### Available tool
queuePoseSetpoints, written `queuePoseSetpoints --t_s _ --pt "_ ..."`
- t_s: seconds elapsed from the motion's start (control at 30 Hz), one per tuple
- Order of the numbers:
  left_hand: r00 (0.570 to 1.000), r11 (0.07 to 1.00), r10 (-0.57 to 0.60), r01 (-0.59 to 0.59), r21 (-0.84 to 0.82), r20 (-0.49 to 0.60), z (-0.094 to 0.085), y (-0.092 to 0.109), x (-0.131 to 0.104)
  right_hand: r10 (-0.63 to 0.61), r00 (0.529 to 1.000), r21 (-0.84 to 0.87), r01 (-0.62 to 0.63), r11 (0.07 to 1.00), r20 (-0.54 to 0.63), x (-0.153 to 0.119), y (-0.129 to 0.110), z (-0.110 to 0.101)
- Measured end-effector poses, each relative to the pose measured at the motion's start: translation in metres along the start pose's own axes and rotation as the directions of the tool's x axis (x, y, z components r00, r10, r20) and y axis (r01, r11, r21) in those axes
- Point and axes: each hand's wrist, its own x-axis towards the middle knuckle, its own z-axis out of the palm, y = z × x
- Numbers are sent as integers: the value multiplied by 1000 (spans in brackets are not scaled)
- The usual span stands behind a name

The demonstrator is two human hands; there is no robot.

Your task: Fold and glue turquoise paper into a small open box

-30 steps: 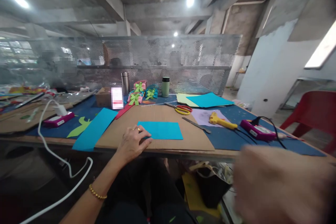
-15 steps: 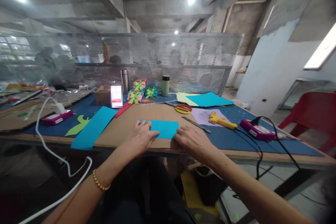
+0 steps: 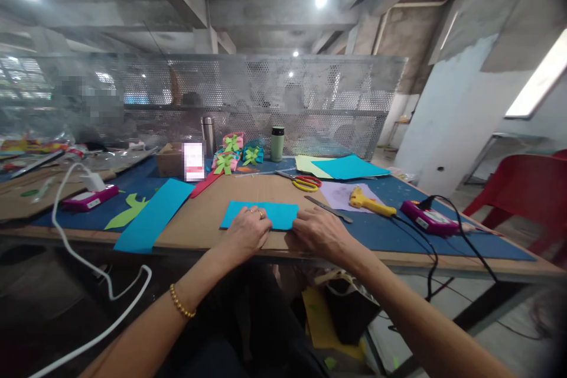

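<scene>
A folded strip of bright blue paper (image 3: 280, 214) lies flat on a sheet of brown cardboard (image 3: 188, 224) in front of me. My left hand (image 3: 249, 227) rests on the near middle of the strip, fingers curled and pressed together at its front edge. At the strip's right end, my right hand (image 3: 316, 227) has its fingers closed on the paper. The fingertips of both hands are partly hidden. Left of the cardboard's middle lies a longer blue paper strip (image 3: 155, 212), beside cut green paper (image 3: 128, 211).
Right of my hands lie a dark metal blade (image 3: 328, 208), yellow-and-red scissors (image 3: 305, 181), a yellow glue gun (image 3: 372, 202) with a black cord, and a purple power box (image 3: 429, 217). Behind are paper bows (image 3: 225, 162), a green bottle (image 3: 277, 144) and blue sheets (image 3: 349, 166).
My left hand has slid right along the blue paper, closer to my right hand, uncovering the strip's left end. My right hand stays at the right end.
</scene>
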Motion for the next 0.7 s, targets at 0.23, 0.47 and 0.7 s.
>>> queuePoseSetpoints --t_s 0.23,0.47,0.7 --pt "996 962 -85 82 -262 0 4 -5 3 37 998 69 -33 997 -57 4 -10 -11" --pt "992 913 -122 128 -388 40 4 -12 3 98 993 305 -74 949 -64 17 -14 -2" --pt "972 862 -217 233 -451 86 -7 -55 -20 275 961 421 -264 868 35 20 -14 -6"
